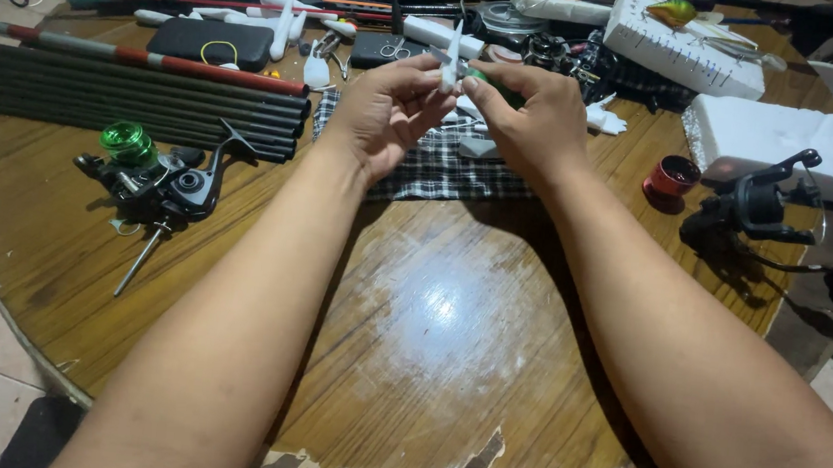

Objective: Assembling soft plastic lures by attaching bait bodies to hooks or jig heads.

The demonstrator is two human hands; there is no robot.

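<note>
Round wooden table [447, 347], left hand [387, 111] pinching white lure [451, 61] upright in fingers; right hand [537, 124] clenched on green piece [485, 81] — touching lure

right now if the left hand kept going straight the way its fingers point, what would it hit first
Probably the right hand: the left hand points at it, both pinching a small white piece. Depth is unclear.

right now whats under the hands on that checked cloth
On the checked cloth, small white pieces lie under the left hand and right hand. The hands cover the cloth's middle, so whatever else lies there is hidden.
</note>
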